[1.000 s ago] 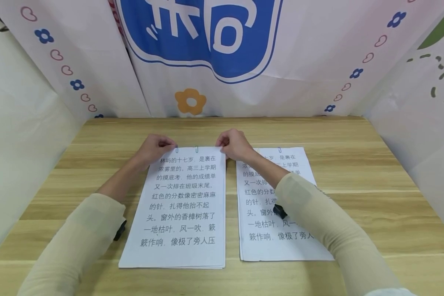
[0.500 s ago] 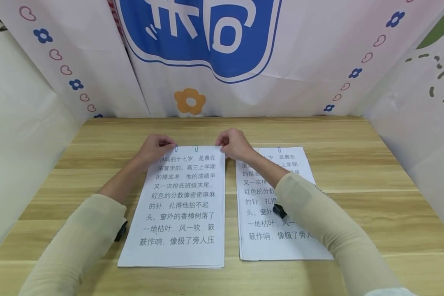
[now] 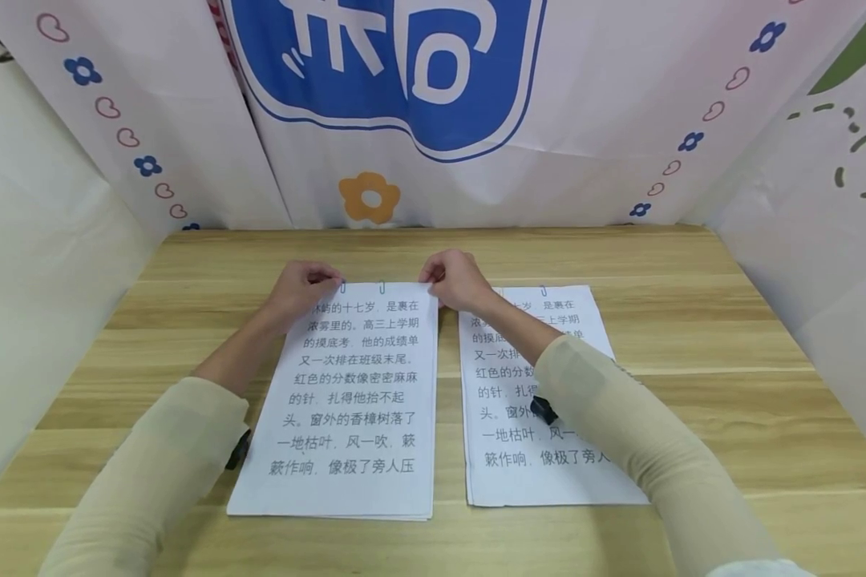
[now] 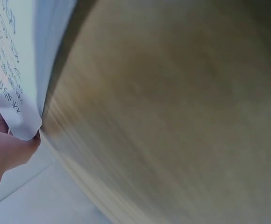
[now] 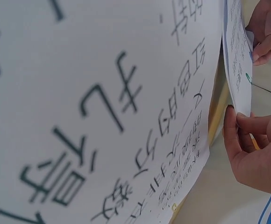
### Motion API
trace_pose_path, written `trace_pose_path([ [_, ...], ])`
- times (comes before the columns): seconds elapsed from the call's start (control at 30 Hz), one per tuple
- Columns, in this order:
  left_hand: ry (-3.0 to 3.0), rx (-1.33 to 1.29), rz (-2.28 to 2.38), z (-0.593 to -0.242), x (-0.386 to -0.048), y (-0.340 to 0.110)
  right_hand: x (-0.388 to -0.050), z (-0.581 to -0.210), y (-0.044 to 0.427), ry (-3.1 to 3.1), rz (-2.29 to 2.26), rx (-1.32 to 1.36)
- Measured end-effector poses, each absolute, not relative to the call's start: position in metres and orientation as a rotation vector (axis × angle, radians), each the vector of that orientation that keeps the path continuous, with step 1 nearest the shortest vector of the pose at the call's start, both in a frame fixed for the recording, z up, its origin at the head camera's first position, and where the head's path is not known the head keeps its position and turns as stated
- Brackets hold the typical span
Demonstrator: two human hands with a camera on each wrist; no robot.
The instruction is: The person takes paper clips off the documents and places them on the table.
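A stack of white printed sheets (image 3: 354, 401) lies left of centre on the wooden table. A blue paper clip (image 3: 342, 287) and a green paper clip (image 3: 382, 287) sit along its top edge. My left hand (image 3: 301, 287) pinches the stack's top left corner beside the blue clip. At the top right corner, my right hand (image 3: 456, 280) pinches the sheets between thumb and fingers; the right wrist view shows this thumb (image 5: 254, 122) on the paper. In the left wrist view the left hand (image 4: 9, 148) shows partly, under the corner.
A second printed stack (image 3: 548, 490) lies just to the right, partly under the right forearm. It carries a blue clip (image 3: 544, 291) and a yellow clip (image 5: 174, 206) on its top edge. A printed white backdrop (image 3: 584, 184) rises behind the wooden table (image 3: 115, 385).
The left stack has shifted slightly away from me, its top and bottom edges a little farther up. Both hands keep their hold on its corners. The right stack stays in place.
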State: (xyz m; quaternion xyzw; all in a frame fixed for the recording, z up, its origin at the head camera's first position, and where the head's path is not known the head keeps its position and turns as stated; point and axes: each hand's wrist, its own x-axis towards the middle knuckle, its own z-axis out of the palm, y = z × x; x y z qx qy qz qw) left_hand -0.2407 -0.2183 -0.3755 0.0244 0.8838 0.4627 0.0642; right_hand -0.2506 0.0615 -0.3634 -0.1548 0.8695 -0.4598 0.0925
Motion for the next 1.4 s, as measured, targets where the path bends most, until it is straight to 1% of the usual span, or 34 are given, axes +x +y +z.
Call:
trace_pose_path([
  [0.37,2.689,0.007,1.391,-0.3760,-0.2438,-0.2205,-0.2498,-0.3630,0.0584,2.572,-1.354,-0.462],
  [0.97,2.719,0.139,1.370,-0.3750,-0.2389,-0.2214,-0.2502,-0.3651,0.0585,2.570,-1.357,-0.467],
  [1.4,2.739,0.136,1.417,-0.3768,-0.2404,-0.2236,-0.2492,-0.3644,0.0601,2.571,-1.360,-0.474],
])
